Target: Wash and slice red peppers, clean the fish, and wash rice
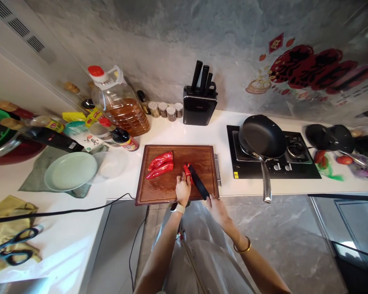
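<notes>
A brown wooden cutting board [159, 192] lies on the counter in front of me. My left hand [183, 190] has its fingers closed on a piece of red pepper [187, 170] at the right half of the board. In my right hand [218, 210] is a kitchen knife [198, 182] with a dark blade, gripped by its handle. The blade slants across the board, close against the pepper piece's right side. Two larger red pepper pieces [160, 168] rest side by side on the board's left half. My fingers partly cover the held piece.
Behind the board stand a black knife block [200, 109], spice jars [171, 113] and a large oil jug [125, 108]. Right is a frying pan [262, 136] on a gas stove [300, 169]. Left are a pale green plate [70, 171], a black cable [88, 210] and scissors [15, 247].
</notes>
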Demonstrator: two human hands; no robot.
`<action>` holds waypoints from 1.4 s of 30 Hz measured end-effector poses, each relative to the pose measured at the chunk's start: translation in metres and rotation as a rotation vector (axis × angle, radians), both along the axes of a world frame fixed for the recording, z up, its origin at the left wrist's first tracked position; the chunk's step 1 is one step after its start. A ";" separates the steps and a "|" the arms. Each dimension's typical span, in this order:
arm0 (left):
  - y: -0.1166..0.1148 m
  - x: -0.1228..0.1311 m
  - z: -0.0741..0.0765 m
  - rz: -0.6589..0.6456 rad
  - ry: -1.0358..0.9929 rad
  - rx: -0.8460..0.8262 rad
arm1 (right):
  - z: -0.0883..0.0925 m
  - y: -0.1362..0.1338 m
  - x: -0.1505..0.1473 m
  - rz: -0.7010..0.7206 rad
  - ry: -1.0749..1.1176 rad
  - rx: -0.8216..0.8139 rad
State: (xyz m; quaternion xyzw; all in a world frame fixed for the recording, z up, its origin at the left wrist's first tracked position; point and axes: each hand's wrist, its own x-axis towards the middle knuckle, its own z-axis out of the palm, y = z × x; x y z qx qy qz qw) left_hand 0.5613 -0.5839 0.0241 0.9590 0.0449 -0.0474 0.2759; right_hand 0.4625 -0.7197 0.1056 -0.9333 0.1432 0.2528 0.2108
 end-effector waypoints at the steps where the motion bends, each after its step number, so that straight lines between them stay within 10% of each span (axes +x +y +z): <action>1: 0.000 0.000 0.000 -0.011 -0.001 0.020 | -0.001 0.003 -0.001 -0.001 0.008 -0.014; 13: 0.007 -0.004 -0.002 -0.017 -0.042 0.283 | -0.007 0.015 0.017 -0.035 -0.061 0.006; 42: 0.002 -0.007 -0.002 -0.023 0.020 0.178 | -0.041 0.021 -0.016 -0.220 -0.143 0.044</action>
